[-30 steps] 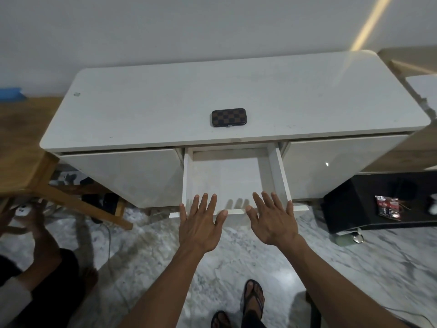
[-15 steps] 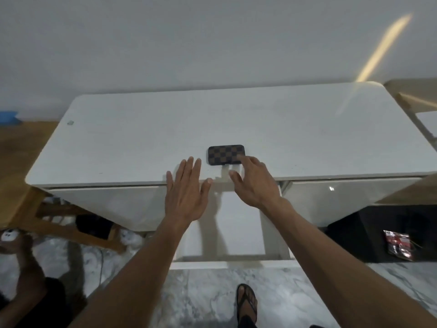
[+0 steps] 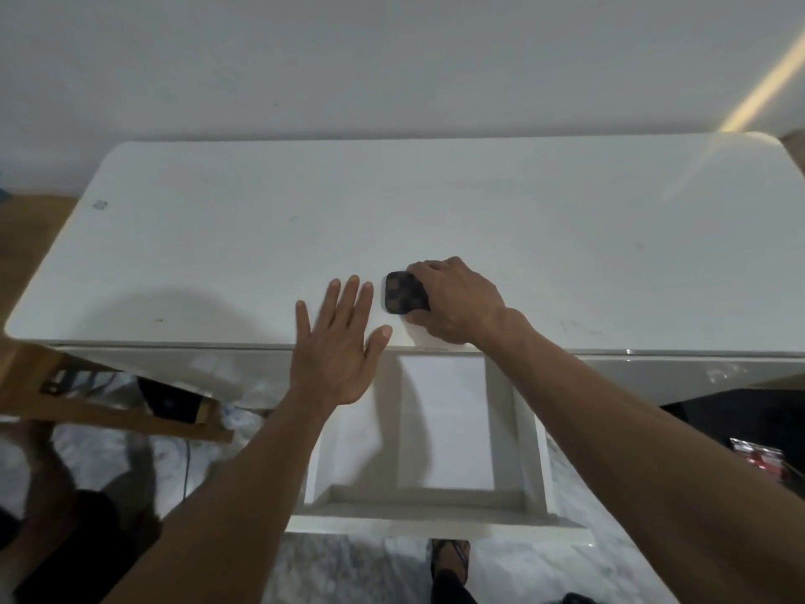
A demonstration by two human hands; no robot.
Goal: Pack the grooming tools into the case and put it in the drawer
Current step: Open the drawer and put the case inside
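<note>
A small dark checkered case (image 3: 403, 293), closed, lies on the white cabinet top (image 3: 261, 237) near its front edge. My right hand (image 3: 457, 300) covers the case's right half, fingers curled over its far side and thumb at its near side. My left hand (image 3: 337, 342) hovers flat with fingers spread just left of the case, not touching it. Below both hands the white middle drawer (image 3: 509, 429) stands pulled out, and nothing shows inside it. No grooming tools are in sight.
A wall rises right behind the cabinet. A wooden table (image 3: 87, 407) stands at the left, a black low unit (image 3: 740, 433) at the right. Another person's dark shape (image 3: 65, 516) sits on the marble floor at lower left. My sandalled foot (image 3: 451, 560) is below the drawer front.
Both hands rose from the drawer front to the cabinet top. My right hand reached the case and closed over it; my left hand came up beside it, staying spread.
</note>
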